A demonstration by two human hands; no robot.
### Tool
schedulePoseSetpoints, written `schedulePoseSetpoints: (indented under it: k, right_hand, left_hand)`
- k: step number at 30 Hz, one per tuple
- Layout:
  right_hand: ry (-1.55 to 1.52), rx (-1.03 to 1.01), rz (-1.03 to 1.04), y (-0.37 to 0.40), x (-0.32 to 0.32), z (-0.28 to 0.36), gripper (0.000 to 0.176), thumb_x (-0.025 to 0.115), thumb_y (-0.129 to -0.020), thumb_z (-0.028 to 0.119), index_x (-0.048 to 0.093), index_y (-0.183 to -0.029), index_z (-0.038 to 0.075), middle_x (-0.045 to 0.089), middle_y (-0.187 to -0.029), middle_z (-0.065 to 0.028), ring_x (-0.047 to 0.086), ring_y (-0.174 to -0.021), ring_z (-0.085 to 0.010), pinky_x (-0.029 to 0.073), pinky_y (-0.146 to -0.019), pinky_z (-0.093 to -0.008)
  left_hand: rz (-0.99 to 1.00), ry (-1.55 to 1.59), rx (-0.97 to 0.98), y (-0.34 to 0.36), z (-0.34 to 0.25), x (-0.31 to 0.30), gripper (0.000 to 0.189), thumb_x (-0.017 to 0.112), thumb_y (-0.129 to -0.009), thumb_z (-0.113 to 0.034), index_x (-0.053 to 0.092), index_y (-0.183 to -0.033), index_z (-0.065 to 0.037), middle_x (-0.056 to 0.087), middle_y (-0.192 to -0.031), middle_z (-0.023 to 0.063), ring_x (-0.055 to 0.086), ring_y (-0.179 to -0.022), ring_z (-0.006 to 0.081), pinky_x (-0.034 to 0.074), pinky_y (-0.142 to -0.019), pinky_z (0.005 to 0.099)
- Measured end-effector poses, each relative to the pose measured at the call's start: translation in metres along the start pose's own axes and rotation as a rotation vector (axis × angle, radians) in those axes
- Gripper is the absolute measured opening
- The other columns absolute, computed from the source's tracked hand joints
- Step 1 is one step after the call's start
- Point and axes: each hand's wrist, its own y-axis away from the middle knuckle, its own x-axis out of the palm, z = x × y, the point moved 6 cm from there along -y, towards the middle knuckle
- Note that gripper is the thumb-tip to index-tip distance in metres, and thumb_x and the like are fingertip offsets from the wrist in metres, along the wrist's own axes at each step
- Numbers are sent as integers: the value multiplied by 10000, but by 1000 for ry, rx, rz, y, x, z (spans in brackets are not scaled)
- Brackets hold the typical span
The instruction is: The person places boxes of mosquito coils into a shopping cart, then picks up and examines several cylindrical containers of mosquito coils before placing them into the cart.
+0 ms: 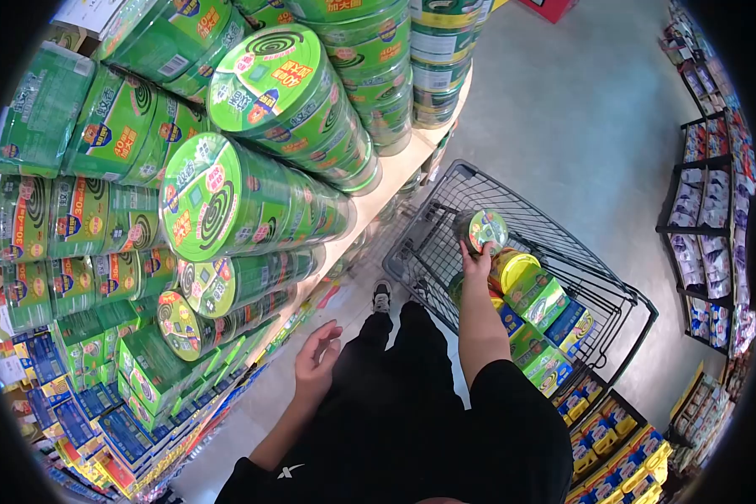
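My right hand (477, 262) is wrapped round the side of a round tub of mosquito coils (488, 227) with a green printed lid, held over the shopping cart (525, 196). Just beside it in the cart lie a yellow-lidded tub (519, 272) and several boxes in green and blue, among them a green box (531, 292). My left hand (317, 351) hangs in front of the shelf with its fingers loosely spread and nothing in them. Nearest to it are the stacked green mosquito coil tubs (200, 197) on the shelf.
A pale shelf edge (363, 210) runs along the left under the tub stacks. Green boxes (147, 370) and blue packs stand lower down. Grey floor (554, 101) stretches beyond the cart. Another shelf of packs (704, 197) lines the right, and yellow packs (617, 454) stand close by.
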Motion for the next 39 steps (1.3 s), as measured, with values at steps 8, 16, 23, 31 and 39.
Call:
schedulePoseSetpoints:
  k: [8,16,23,31,39]
  right_hand:
    - [-108,-20,-7,-9,-6,-7,599,541,-1011,411,400,-1473,58,406,-1522,-156,405,-1378,-375,366,-1117,-631]
    - [-104,-80,31,-37,-25,-13,535,537,-1026,372,354,-1508,231,420,-1520,-42,427,-1370,-307,366,-1106,-627]
    - [-9,-157,-137,-30,-15,-10,510,508,-1035,402,413,-1470,154,471,-1469,-89,484,-1305,-314,434,-1059,-595]
    - [91,121,-262,24,24,-19,717,610,-968,462,294,-1536,161,231,-1595,-126,258,-1443,-366,408,-1085,-588]
    - [649,-42,489,337,274,-85,604,571,-995,331,384,-1475,16,456,-1435,-133,416,-1372,-283,369,-1110,-452]
  left_hand:
    - [34,-119,-100,5,9,5,384,601,-980,-66,567,-1362,-46,660,-1202,104,615,-1169,183,457,-1024,315]
    - [88,-104,-184,4,19,8,407,592,-984,-95,544,-1385,-47,634,-1242,108,592,-1196,195,445,-1040,332]
    - [118,-61,-218,6,22,12,422,604,-984,-102,527,-1395,-41,627,-1258,117,591,-1205,197,444,-1050,333]
    - [59,-47,71,10,-12,1,386,593,-975,-80,554,-1354,-16,627,-1250,125,574,-1219,207,424,-1066,353]
    - [-573,-179,1027,-15,-214,-66,538,568,-979,-111,384,-1466,21,360,-1494,185,414,-1377,261,332,-1140,422]
